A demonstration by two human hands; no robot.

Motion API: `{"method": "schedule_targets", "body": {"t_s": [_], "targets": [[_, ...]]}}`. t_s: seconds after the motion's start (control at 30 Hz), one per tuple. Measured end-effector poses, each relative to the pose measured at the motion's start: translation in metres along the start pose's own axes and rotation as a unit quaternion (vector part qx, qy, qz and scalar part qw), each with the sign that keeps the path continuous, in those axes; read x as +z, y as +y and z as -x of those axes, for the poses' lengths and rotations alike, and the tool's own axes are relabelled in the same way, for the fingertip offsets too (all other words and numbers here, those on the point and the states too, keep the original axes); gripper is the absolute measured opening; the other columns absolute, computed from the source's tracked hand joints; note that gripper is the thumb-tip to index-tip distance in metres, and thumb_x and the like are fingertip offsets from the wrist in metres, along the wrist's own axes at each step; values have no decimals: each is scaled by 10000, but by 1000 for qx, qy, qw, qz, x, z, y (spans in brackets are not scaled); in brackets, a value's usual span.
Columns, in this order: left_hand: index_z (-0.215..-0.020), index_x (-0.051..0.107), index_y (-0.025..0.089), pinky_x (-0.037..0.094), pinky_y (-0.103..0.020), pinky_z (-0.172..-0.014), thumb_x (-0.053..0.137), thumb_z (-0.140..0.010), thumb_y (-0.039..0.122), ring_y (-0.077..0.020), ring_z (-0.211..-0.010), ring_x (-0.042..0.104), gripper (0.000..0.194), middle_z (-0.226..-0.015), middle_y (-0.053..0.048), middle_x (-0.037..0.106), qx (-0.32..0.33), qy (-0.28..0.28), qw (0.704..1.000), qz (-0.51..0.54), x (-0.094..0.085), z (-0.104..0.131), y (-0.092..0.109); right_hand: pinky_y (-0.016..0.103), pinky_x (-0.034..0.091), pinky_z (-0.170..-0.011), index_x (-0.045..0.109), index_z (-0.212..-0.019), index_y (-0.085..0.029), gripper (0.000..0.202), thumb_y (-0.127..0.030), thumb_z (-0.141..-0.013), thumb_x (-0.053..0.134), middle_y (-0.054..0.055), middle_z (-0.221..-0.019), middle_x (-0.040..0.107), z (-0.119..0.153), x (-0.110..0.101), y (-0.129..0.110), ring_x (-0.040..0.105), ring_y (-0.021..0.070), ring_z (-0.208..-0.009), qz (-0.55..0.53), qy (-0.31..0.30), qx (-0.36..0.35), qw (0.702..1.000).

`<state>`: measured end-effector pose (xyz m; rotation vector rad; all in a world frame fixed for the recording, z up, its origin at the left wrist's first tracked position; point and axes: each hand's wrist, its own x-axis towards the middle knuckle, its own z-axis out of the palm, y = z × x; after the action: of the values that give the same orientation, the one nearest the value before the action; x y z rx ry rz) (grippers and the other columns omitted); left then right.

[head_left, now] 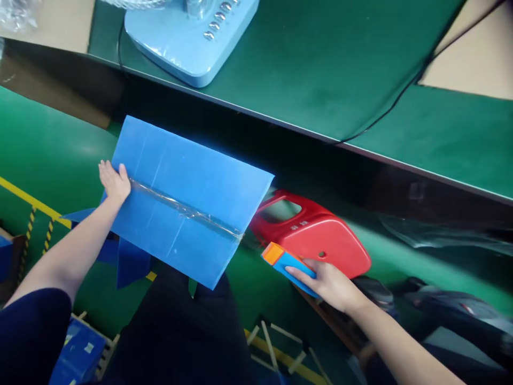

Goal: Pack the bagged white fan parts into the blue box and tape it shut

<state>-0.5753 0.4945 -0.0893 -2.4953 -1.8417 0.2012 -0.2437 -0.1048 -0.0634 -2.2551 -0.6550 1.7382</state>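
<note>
A blue carton (176,198) is tilted in front of my legs, a strip of clear tape running along its top seam and loose flaps hanging below. Against its left edge lies my left hand (115,182), fingers stretched out and thumb on the top. My right hand (331,283) is closed around a blue box-shaped piece with an orange end (294,270); its exact kind is unclear. That piece is held apart from the carton, to its lower right. Just behind it is a red plastic stool (320,232), with an oblong opening.
Above runs a green workbench (320,64) carrying a light-blue fan base (192,43) with buttons. A black cable (385,115) hangs over its edge. Cardboard (476,53) lies at the upper right. Blue boxes (78,350) stand on the floor at lower left.
</note>
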Motion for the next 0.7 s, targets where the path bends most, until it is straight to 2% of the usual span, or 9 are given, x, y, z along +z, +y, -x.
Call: {"method": "schedule_targets", "body": {"t_s": [0.03, 0.1, 0.23, 0.3, 0.43, 0.47, 0.53, 0.6, 0.7], "targets": [[-1672, 194, -110, 152, -582, -1369, 219, -1154, 547, -426, -1684, 112, 836, -1778, -337, 123, 27, 1, 1000, 5, 4, 22, 15, 353, 434, -627, 566, -727, -263, 657, -909, -836, 523, 44, -685, 624, -1, 1, 1, 623, 262, -657, 0, -10, 3, 1000], [-1690, 111, -123, 75, -632, -1369, 339, -1116, 604, -454, -1686, -64, 955, -1770, -367, -44, 95, -41, 994, 21, 12, 79, 53, 353, 425, -635, 567, -736, -260, 654, -900, -857, 507, 44, -691, 623, -3, 0, 4, 623, 259, -666, -3, -36, 2, 999], [-1718, 78, -83, 41, -706, -1351, 439, -1078, 610, -452, -1643, -225, 1010, -1759, -332, -149, 206, -121, 970, 53, 22, 203, 131, 365, 430, -670, 587, -737, -258, 647, -890, -855, 512, 48, -717, 649, 3, -5, 20, 634, 263, -688, 3, -26, 9, 1000], [-1736, 168, -20, 48, -717, -1351, 495, -1056, 636, -463, -1650, -187, 1000, -1777, -301, -109, 313, -169, 932, 61, 21, 244, 156, 369, 438, -684, 569, -729, -262, 624, -867, -868, 499, 55, -732, 660, 7, -6, 24, 640, 269, -703, 14, -11, 11, 1000], [-1745, 306, 128, 32, -753, -1337, 484, -1095, 531, -453, -1683, 11, 785, -1798, -229, 125, 469, -219, 854, 51, 17, 262, 173, 354, 465, -742, 545, -764, -252, 515, -708, -1003, 514, 81, -826, 702, 5, 7, 7, 694, 278, -809, 100, -1, 65, 993], [-1748, 317, 187, 29, -733, -1347, 441, -1118, 467, -413, -1691, 70, 701, -1797, -182, 189, 528, -235, 814, 59, 17, 260, 176, 354, 471, -757, 555, -785, -243, 495, -666, -1040, 521, 93, -854, 712, 0, 14, -2, 708, 285, -843, 121, -3, 84, 989], [-1744, 331, 272, 41, -638, -1387, 348, -1139, 345, -299, -1697, 168, 610, -1784, -89, 281, 656, -267, 701, 84, 15, 255, 186, 374, 491, -776, 606, -862, -214, 485, -636, -1085, 520, 137, -919, 730, -12, 28, -20, 730, 320, -915, 141, -3, 111, 984], [-1711, 412, 198, 74, -530, -1416, 327, -1119, 290, -243, -1684, 234, 604, -1753, -98, 364, 734, -274, 615, 92, 13, 256, 202, 413, 523, -796, 662, -982, -167, 533, -665, -1094, 507, 202, -996, 739, -25, 41, -38, 740, 381, -990, 146, 0, 130, 981], [-1489, 677, 34, 87, -464, -1431, 418, -1063, 363, -339, -1638, 350, 597, -1582, -222, 583, 773, -238, 587, 34, 13, 267, 229, 478, 566, -852, 700, -1117, -98, 658, -718, -1085, 478, 278, -1076, 727, -41, 53, -59, 729, 458, -1080, 151, 10, 145, 978]]}}
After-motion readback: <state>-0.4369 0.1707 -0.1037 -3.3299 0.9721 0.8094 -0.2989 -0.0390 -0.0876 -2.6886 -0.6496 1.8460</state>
